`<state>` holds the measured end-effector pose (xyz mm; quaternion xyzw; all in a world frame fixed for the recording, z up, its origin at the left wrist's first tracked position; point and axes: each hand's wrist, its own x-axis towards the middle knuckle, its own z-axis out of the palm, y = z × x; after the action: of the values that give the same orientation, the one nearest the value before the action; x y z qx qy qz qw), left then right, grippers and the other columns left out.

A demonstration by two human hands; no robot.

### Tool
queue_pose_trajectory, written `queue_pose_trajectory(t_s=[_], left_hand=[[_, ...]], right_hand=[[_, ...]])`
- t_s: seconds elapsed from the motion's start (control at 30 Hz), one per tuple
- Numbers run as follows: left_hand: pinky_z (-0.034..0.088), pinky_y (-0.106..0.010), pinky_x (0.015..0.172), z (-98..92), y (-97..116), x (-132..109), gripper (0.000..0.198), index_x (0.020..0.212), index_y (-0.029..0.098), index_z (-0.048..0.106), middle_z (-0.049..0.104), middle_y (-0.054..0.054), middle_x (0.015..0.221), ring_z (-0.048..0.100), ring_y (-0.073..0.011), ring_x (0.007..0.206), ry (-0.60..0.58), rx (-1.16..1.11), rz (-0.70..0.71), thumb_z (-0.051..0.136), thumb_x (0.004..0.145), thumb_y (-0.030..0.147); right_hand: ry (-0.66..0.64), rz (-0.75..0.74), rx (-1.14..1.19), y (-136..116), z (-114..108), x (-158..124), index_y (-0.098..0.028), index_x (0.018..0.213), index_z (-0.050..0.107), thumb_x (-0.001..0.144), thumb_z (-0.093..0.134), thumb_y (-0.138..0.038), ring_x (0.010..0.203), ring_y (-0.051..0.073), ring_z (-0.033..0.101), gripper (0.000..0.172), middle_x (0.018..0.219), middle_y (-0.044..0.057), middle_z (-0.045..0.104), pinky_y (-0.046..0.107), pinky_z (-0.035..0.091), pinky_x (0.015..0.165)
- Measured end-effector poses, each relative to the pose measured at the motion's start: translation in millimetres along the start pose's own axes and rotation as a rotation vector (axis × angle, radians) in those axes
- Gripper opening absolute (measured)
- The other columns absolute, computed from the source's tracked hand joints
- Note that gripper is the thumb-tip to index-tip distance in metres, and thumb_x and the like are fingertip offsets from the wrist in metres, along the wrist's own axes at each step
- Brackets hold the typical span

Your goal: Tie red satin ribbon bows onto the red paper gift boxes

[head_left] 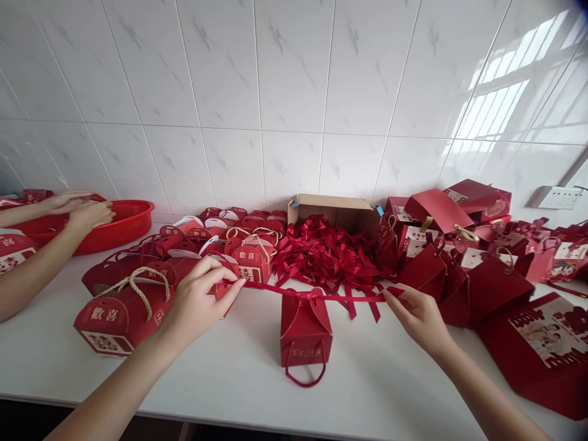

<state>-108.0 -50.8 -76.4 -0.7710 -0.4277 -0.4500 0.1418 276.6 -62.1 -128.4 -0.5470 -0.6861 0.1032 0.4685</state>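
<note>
A small red gift box point(306, 334) stands upright on the white table in front of me, its rope handle hanging down the near side. Across its top runs a red ribbon point(342, 298), stretched out sideways and crossed at the middle of the box top. My left hand point(204, 297) pinches the ribbon's left end between thumb and fingers. Out to the right, my right hand point(416, 315) pinches the other end. Behind the box lies a heap of loose red ribbons point(328, 251), spilling from a cardboard box point(361, 211).
Several red boxes with gold rope handles point(122, 321) crowd the left side. More red boxes point(425, 275) are piled at the right, one lying near the edge point(537, 361). At far left, another person's hands point(87, 214) work over a red plastic basin point(149, 214). A tiled wall point(294, 79) closes the back.
</note>
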Motion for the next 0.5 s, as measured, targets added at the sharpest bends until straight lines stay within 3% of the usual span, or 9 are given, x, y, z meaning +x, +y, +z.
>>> queue_pose_trajectory(t_s=[0.13,0.33,0.5], left_hand=[[0.037,-0.028,0.044,-1.9,-6.6,-11.3,0.009,0.071,0.029,0.058,0.049,0.001,0.073,0.050,-0.0143,0.054,0.013,-0.034,-0.050,0.065,0.074,0.024],[0.040,-0.030,0.056,4.2,-18.8,-40.9,0.013,0.068,0.026,0.050,0.050,0.002,0.072,0.054,-0.0166,0.060,-0.021,0.030,-0.053,0.062,0.075,0.023],[0.042,-0.025,0.062,10.4,-28.2,-61.2,0.015,0.068,0.022,0.050,0.052,0.002,0.075,0.056,-0.0133,0.065,-0.148,0.095,-0.155,0.056,0.082,0.025]], right_hand=[[-0.046,0.053,-0.082,12.9,-1.9,-7.4,-0.019,0.055,0.052,0.084,0.051,-0.045,0.048,0.014,0.039,0.039,0.053,0.002,0.047,0.026,0.031,0.043],[-0.179,0.110,-0.175,31.0,0.0,-21.1,-0.019,0.059,0.055,0.082,0.047,-0.041,0.052,0.016,0.045,0.032,0.055,0.002,0.052,0.027,0.036,0.048],[-0.205,0.149,-0.205,39.9,-0.3,-26.1,-0.018,0.062,0.058,0.081,0.046,-0.044,0.054,0.016,0.047,0.034,0.058,0.003,0.056,0.026,0.036,0.050]])
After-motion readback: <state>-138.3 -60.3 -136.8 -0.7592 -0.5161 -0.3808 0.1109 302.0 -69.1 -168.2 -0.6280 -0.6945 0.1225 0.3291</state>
